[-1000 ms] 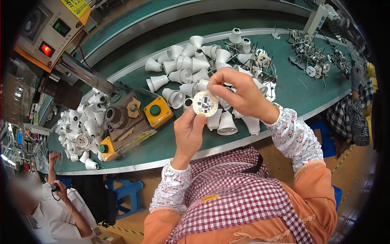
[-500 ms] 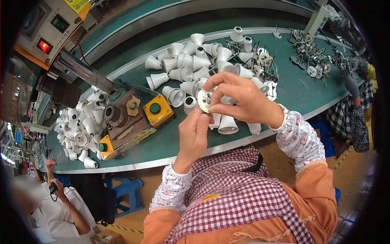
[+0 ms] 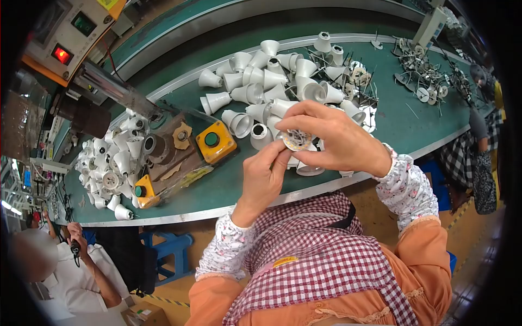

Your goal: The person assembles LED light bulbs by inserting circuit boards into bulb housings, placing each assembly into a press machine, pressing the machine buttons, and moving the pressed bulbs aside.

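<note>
A round LED board (image 3: 297, 139), white-rimmed with small parts on its face, is held over the near part of the bench. My right hand (image 3: 340, 136) curls around it, thumb at the lower edge and fingers at the upper. At its lower left rim my left hand (image 3: 261, 176) is closed, thumb and forefinger pinched against the edge. What lies behind the board is hidden by my fingers. Beyond my hands lies a pile of white cone-shaped lamp housings (image 3: 248, 93); one housing (image 3: 260, 135) stands just left of the board.
A press with a lit red switch (image 3: 62, 54) and yellow button boxes (image 3: 215, 142) stands left. Another heap of white housings (image 3: 111, 163) lies beside it. Wired metal discs (image 3: 424, 94) lie at the right, near a gloved co-worker's arm (image 3: 478, 133). Another person (image 3: 81, 271) sits lower left.
Both hands have shifted slightly right with the LED board. The board has tilted, so its face looks more upward and narrower. The lower-left person's hands have moved together.
</note>
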Demonstrator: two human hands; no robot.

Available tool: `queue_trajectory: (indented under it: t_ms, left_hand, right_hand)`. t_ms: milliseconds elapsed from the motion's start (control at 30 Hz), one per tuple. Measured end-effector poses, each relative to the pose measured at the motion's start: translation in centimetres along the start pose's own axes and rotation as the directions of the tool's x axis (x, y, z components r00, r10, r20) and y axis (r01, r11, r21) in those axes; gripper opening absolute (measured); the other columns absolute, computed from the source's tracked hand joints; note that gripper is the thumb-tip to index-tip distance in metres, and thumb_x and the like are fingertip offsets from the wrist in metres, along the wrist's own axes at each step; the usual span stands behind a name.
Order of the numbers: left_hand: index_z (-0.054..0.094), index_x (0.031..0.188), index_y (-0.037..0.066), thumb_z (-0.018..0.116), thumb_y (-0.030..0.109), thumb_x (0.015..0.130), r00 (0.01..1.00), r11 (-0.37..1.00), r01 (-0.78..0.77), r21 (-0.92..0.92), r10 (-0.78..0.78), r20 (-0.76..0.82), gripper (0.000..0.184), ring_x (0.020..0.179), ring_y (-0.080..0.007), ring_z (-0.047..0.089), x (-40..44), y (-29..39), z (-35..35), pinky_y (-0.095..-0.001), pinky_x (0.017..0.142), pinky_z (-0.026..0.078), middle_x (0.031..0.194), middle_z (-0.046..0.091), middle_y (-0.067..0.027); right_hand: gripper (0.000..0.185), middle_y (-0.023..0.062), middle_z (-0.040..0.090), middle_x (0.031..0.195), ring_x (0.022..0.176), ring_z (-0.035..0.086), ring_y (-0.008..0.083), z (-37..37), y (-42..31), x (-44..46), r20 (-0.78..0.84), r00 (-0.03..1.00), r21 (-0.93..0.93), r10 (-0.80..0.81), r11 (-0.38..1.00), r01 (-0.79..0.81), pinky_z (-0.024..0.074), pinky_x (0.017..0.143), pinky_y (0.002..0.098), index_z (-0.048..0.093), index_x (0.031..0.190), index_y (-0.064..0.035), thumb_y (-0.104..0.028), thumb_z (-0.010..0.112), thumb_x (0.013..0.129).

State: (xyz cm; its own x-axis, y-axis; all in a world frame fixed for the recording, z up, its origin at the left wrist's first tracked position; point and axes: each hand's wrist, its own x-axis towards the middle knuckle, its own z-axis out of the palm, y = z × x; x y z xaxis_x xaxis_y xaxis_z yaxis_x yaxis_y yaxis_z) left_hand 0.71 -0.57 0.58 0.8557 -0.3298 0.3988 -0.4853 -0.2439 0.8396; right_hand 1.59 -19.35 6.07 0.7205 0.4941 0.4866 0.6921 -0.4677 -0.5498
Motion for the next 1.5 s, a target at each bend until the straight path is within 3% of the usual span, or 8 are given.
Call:
queue_trajectory:
  t_ms: [133, 267, 500, 700, 833, 1033, 1267, 1500]
  left_hand:
    - [0.069, 0.091, 0.004, 0.069, 0.007, 0.078, 0.964, 0.974, -0.214, 0.078, 0.197, 0.180, 0.013, 0.062, -0.0224, 0.062, 1.6, -0.9, -3.0, -0.0305, 0.056, 0.047, 0.073, 0.064, -0.0099]
    - [0.068, 0.088, 0.008, 0.063, 0.008, 0.077, 0.904, 0.742, -0.427, 0.517, 0.372, 0.212, 0.012, 0.069, -0.0253, 0.062, 5.9, -3.6, -8.4, -0.0344, 0.063, 0.050, 0.079, 0.065, -0.0081]
    - [0.066, 0.101, -0.002, 0.059, 0.035, 0.082, 0.865, 0.407, 0.162, 0.899, -0.497, 0.069, 0.043, 0.097, -0.0393, 0.061, 15.9, -11.5, -13.0, -0.0448, 0.083, 0.047, 0.100, 0.065, -0.0239]
    - [0.066, 0.098, -0.005, 0.055, 0.034, 0.081, 0.852, 0.294, 0.279, 0.914, -0.514, -0.094, 0.044, 0.100, -0.0406, 0.060, 14.5, -8.1, -11.6, -0.0395, 0.086, 0.048, 0.104, 0.063, -0.0257]
    - [0.067, 0.102, 0.004, 0.059, 0.038, 0.081, 0.820, 0.578, 0.281, 0.766, -0.559, 0.122, 0.040, 0.086, -0.0342, 0.066, 14.6, -9.7, -13.9, -0.0399, 0.075, 0.050, 0.086, 0.066, -0.0228]
    - [0.064, 0.090, 0.001, 0.066, 0.030, 0.083, 0.988, 0.764, 0.044, 0.644, 0.063, -0.143, 0.030, 0.061, -0.0141, 0.060, 10.6, -3.5, -12.2, -0.0323, 0.059, 0.046, 0.066, 0.062, -0.0116]
    - [0.041, 0.129, 0.000, 0.076, -0.001, 0.071, 0.996, 0.996, 0.043, 0.073, -0.036, -0.086, 0.068, 0.098, -0.0175, 0.063, 3.9, 0.8, -5.1, -0.0280, 0.081, 0.055, 0.114, 0.059, -0.0111]
    - [0.044, 0.128, 0.000, 0.077, -0.002, 0.070, 0.995, 0.996, 0.003, 0.093, 0.006, -0.102, 0.067, 0.098, -0.0175, 0.064, 2.1, 0.0, -3.7, -0.0285, 0.082, 0.055, 0.114, 0.059, -0.0114]
  right_hand:
    - [0.047, 0.0091, 0.058, 0.107, 0.096, 0.061, 0.0181, -1.8, -0.1, 0.1, 0.187, 0.982, 0.232, 0.013, 0.971, -0.057, 0.0519, 0.079, 0.0305, 0.059, 0.116, -0.0029, 0.000, 0.070, 0.070]
    - [0.055, 0.0099, 0.052, 0.118, 0.102, 0.059, 0.0193, -1.6, 2.1, 0.2, -0.066, 0.987, 0.696, 0.148, 0.715, -0.061, 0.0473, 0.095, 0.0332, 0.055, 0.121, 0.0008, 0.012, 0.066, 0.068]
    - [0.045, 0.0030, 0.057, 0.111, 0.086, 0.056, 0.0083, -2.8, 1.9, 0.7, -0.237, 0.963, 0.449, 0.130, 0.893, -0.010, 0.0496, 0.076, 0.0216, 0.060, 0.119, -0.0070, -0.003, 0.074, 0.076]
    - [0.044, 0.0032, 0.059, 0.107, 0.075, 0.057, 0.0047, -2.8, 2.3, 1.2, -0.282, 0.943, 0.525, 0.179, 0.851, -0.005, 0.0462, 0.060, 0.0162, 0.061, 0.118, -0.0058, -0.005, 0.075, 0.076]
    - [0.048, 0.0062, 0.058, 0.106, 0.072, 0.059, 0.0051, -3.0, 1.9, 1.9, -0.252, 0.955, 0.517, 0.155, 0.856, -0.003, 0.0473, 0.059, 0.0168, 0.056, 0.124, -0.0035, 0.000, 0.070, 0.078]
    - [0.055, 0.0067, 0.052, 0.118, 0.077, 0.055, 0.0085, -4.5, 0.4, 1.9, -0.184, 0.956, 0.489, 0.227, 0.865, -0.111, 0.0492, 0.073, 0.0218, 0.051, 0.128, 0.0010, 0.008, 0.064, 0.075]
    - [0.046, 0.0059, 0.060, 0.103, 0.078, 0.057, 0.0084, -2.6, -0.1, 2.9, -0.110, 0.983, 0.254, 0.147, 0.960, -0.115, 0.0504, 0.067, 0.0214, 0.060, 0.116, 0.0005, -0.001, 0.073, 0.072]
    - [0.038, 0.0091, 0.060, 0.086, 0.068, 0.061, 0.0167, -1.0, -0.3, 3.1, -0.083, 0.997, 0.125, -0.003, 0.992, 0.014, 0.0512, 0.059, 0.0265, 0.063, 0.104, 0.0003, -0.012, 0.074, 0.069]
